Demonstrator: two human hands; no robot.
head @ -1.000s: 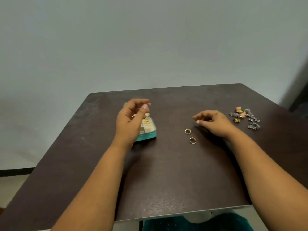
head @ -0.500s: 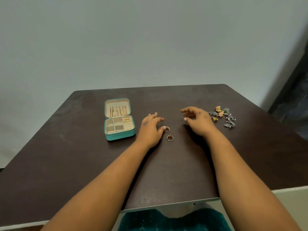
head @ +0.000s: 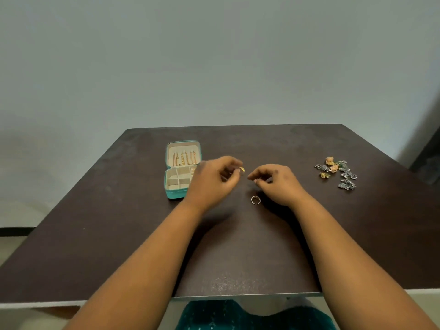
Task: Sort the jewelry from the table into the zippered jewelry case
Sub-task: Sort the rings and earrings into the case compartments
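1. Between case (head: 182,168) and loose ring (head: 255,200): left hand (head: 212,182) raised off the table, fingers curled, pinching a gold ring (head: 242,170) at the fingertips; half a second ago lay flat on the table (head: 95,234) with fingertips against that ring.
2. Now only one ring left flat on the wood, just below the right hand (head: 277,184); two there before.
3. Right hand curled loosely, thumb and forefinger nearly meeting, wrist resting on the table; holds nothing that can be made out. Was nearer the jewelry heap (head: 338,173) earlier, now well apart from it and close to the left hand's fingertips.
4. Case open, unmoved on the table: teal shell, beige lining, lid laid back with gold chains hanging in a row, tray below split into small compartments. Right part of the tray hidden behind the left hand.
5. Heap at the far right of the table as before: tangled silver-grey pieces with a few orange and gold ones.
6. Table dark brown, matte, with a pale scuffed patch near the front edge.
7. Behind: plain grey-white wall, dark strip at the right edge, dark baseboard low at the left.
8. Below the front edge: teal patterned cloth on the person's lap.
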